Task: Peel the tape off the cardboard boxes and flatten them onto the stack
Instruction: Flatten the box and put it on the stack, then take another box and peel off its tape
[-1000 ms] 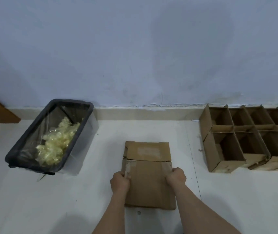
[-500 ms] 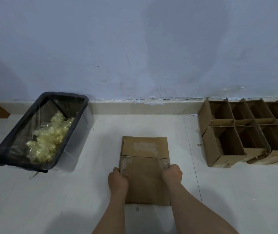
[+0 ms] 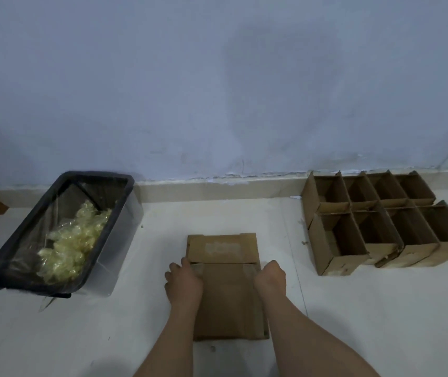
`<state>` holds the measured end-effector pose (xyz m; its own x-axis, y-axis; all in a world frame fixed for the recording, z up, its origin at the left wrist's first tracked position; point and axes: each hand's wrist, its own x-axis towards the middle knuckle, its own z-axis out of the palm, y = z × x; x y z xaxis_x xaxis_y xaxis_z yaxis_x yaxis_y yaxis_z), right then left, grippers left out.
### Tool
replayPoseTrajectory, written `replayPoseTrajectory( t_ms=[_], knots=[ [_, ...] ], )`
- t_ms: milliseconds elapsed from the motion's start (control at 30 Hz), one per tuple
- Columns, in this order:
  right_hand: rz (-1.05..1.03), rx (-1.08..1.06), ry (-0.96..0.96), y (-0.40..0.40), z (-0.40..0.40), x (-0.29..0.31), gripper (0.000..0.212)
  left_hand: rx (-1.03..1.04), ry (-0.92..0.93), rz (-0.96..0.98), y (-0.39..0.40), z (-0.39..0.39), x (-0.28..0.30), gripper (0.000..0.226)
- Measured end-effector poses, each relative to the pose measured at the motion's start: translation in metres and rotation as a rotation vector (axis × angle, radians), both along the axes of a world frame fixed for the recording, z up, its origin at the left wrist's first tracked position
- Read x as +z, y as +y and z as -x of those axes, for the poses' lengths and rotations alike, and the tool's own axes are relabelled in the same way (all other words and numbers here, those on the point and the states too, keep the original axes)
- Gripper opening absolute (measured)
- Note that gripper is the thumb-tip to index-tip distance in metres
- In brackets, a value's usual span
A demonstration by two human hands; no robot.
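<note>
Under our hands we see matt brown cardboard [image 3: 228, 297], scuffed pale where its flap [image 3: 221, 248] was stripped; left of our grip, a glossy clear plastic bin [image 3: 119, 240] holds shiny crumpled tape [image 3: 73, 246].

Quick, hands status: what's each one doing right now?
Left hand: fingers curled, pressing on the flattened cardboard box at its left edge.
Right hand: fist-like on the right edge; grip cannot be told.

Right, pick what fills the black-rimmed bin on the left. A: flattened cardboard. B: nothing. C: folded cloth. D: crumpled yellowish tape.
D: the bin holds a heap of crumpled yellowish tape, while the flattened cardboard lies on the floor under both hands.
</note>
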<state>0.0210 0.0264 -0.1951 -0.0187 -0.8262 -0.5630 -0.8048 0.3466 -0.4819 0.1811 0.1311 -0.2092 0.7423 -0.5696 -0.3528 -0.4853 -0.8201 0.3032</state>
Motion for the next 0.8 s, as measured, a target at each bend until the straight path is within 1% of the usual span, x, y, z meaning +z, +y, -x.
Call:
replayPoseTrajectory(
  t_ms=[100, 200, 333, 400, 467, 567, 667, 733, 800],
  knots=[
    [0.089, 0.041, -0.024, -0.020, 0.001, 0.049, 0.021, -0.104, -0.075, 0.014, -0.027, -0.014, 0.056, 0.041],
    [0.205, 0.153, -0.027, -0.048, 0.002, 0.120, 0.023, -0.225, -0.200, 0.009, -0.050, -0.030, 0.127, 0.038],
    [0.342, 0.391, 0.087, -0.088, 0.010, 0.231, 0.022, -0.344, -0.241, -0.004, -0.073, -0.037, 0.222, 0.039],
    [0.402, 0.469, 0.138, -0.098, 0.021, 0.280, 0.013, -0.378, -0.262, -0.003, -0.080, -0.031, 0.264, 0.039],
    [0.470, 0.519, 0.195, -0.099, 0.038, 0.317, 0.012, -0.413, -0.284, 0.015, -0.087, -0.018, 0.297, 0.041],
    [0.532, 0.590, 0.291, -0.091, 0.066, 0.344, 0.024, -0.460, -0.301, 0.001, -0.091, 0.002, 0.333, 0.043],
    [0.522, 0.605, 0.331, -0.086, 0.094, 0.349, 0.029, -0.466, -0.323, -0.016, -0.091, 0.014, 0.354, 0.045],
    [0.502, 0.589, 0.333, -0.080, 0.112, 0.345, 0.030, -0.470, -0.316, -0.032, -0.094, 0.029, 0.354, 0.045],
    [0.478, 0.583, 0.332, -0.076, 0.125, 0.334, 0.033, -0.498, -0.287, -0.048, -0.100, 0.053, 0.343, 0.045]
  ],
)
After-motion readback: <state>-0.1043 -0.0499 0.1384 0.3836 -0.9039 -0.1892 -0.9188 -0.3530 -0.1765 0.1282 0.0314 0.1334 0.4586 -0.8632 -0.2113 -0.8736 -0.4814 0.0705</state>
